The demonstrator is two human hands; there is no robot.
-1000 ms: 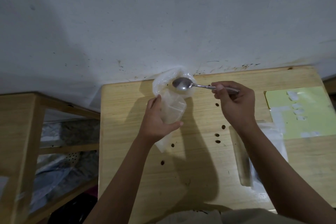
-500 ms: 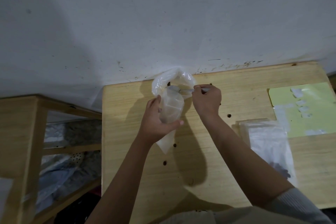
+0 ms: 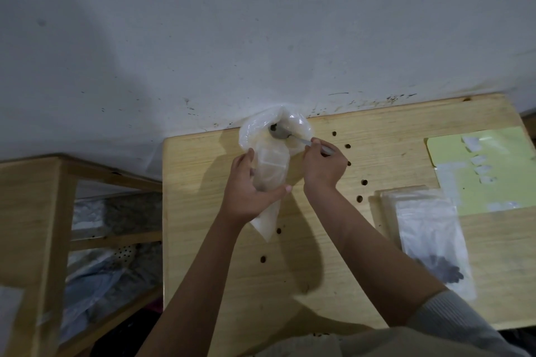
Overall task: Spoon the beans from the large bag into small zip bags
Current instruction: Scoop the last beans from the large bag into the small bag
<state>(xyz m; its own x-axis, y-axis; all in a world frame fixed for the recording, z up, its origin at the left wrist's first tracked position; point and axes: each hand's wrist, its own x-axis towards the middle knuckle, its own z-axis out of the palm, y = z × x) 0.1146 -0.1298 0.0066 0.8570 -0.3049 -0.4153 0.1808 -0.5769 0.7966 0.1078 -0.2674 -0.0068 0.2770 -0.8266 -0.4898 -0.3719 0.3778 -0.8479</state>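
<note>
A crumpled translucent large bag [image 3: 300, 129] stands against the wall at the table's far edge. Just in front of it my left hand [image 3: 246, 191] grips a small zip bag [image 3: 271, 169], upright with its mouth open; its lower corner hangs down to the table. My right hand [image 3: 323, 168] pinches the handle of a metal spoon [image 3: 280, 133]. The spoon's bowl sits at the bags' mouths, with a dark spot at its tip. Whether the bowl holds beans I cannot tell. Loose dark beans [image 3: 364, 182] lie scattered on the wooden table [image 3: 203, 211].
A flat stack of clear small zip bags [image 3: 420, 217] lies on the right; one holds dark beans [image 3: 445, 269]. Behind it is a pale green sheet [image 3: 487, 182] with white scraps. A wooden shelf unit [image 3: 34, 211] stands left of the table.
My right hand has moved left from the table's middle to the bags, bringing the spoon's bowl down to their mouths. My left hand keeps the small zip bag in the same place.
</note>
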